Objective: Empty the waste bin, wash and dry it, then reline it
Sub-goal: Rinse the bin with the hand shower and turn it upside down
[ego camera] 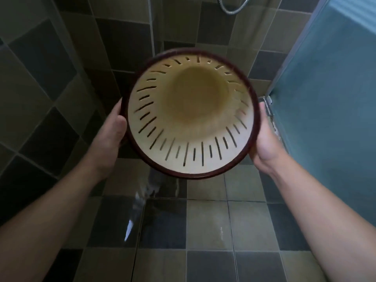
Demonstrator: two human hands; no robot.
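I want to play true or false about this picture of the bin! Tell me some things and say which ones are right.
1. Both hands hold the round cream plastic waste bin with a dark red rim. True: the left hand and the right hand grip opposite sides of the rim.
2. The bin is full of rubbish. False: its inside shows no rubbish and no liner.
3. The bin's wall has narrow slits. True.
4. The bin stands on the tiled floor. False: it is held up above the floor.
5. The floor is a wooden one. False: it is made of square grey and beige tiles.
6. A metal shower hose hangs at the top. True.
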